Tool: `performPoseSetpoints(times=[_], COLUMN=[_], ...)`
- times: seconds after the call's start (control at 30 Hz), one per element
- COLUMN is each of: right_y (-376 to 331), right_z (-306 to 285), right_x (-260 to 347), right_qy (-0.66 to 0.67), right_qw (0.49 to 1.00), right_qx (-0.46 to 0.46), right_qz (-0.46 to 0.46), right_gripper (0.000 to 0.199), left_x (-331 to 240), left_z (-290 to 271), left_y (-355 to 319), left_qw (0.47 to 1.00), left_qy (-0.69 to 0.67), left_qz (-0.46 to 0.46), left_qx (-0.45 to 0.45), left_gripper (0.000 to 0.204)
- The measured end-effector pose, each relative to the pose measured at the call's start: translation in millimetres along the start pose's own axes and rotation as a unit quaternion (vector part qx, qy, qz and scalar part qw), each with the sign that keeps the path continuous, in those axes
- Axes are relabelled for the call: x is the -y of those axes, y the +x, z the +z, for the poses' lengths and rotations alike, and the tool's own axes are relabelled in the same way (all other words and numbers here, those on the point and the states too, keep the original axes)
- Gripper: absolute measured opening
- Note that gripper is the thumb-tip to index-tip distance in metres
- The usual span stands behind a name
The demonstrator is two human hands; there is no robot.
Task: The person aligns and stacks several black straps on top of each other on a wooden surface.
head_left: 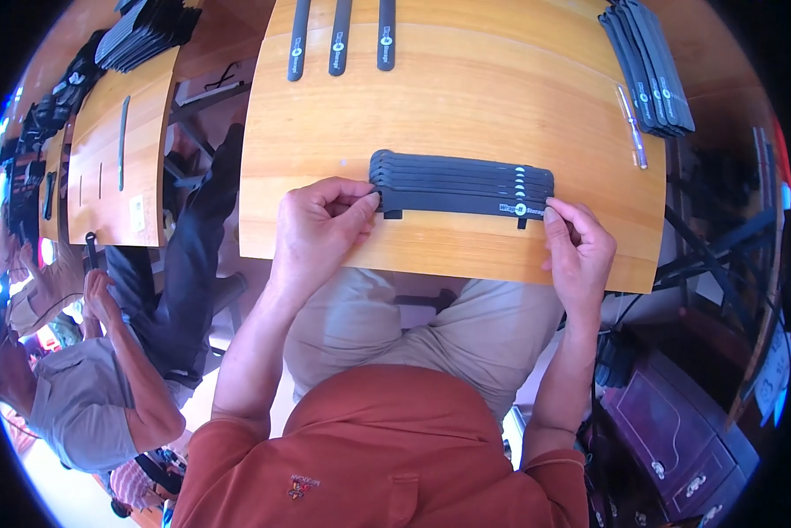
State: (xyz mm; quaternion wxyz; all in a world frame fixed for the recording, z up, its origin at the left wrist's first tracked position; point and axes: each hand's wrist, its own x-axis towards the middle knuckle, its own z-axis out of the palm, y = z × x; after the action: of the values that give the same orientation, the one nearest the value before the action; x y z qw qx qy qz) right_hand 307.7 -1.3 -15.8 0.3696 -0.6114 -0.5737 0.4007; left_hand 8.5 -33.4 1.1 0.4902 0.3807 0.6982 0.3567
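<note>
Several black straps (461, 183) lie side by side in an overlapping row near the front of a wooden table (448, 97). My left hand (321, 229) pinches the left end of the nearest strap. My right hand (576, 251) pinches its right end, fingers closed on it. The strap lies flat on the wood, stretched between both hands.
Three single black straps (338, 40) lie at the table's far edge. A stack of black straps (649, 66) sits far right, with a pen (631, 123) beside it. Another person (87, 378) sits to my left at a second wooden table (118, 158). A dark drawer cabinet (677, 440) stands lower right.
</note>
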Motion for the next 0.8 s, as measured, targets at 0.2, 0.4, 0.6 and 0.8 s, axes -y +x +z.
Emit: performPoseSetpoints(times=[0.2,0.4,0.6,0.8], right_y=[-0.4,-0.7,0.2,-0.3], right_z=[1.0,1.2,-0.1,0.3], right_x=[3.1,3.1,0.0,-2.6], right_qy=[0.012,-0.003,-0.030,-0.031], right_qw=[1.000,1.000,0.999,0.999], right_qx=[-0.005,-0.006,-0.005,-0.021], right_qz=[0.012,0.000,-0.018,-0.021], right_gripper=[0.013,0.014,0.013,0.012], left_x=[1.2,4.3,3.1,6.5], left_z=[0.4,-0.1,-0.1,2.0], left_y=[0.4,0.4,-0.2,2.2], left_qw=[1.000,1.000,1.000,1.000], left_qy=[0.009,0.002,0.002,-0.003], left_qz=[0.007,0.005,0.012,0.011], left_qx=[-0.008,-0.007,-0.001,0.005], left_gripper=[0.013,0.014,0.015,0.013])
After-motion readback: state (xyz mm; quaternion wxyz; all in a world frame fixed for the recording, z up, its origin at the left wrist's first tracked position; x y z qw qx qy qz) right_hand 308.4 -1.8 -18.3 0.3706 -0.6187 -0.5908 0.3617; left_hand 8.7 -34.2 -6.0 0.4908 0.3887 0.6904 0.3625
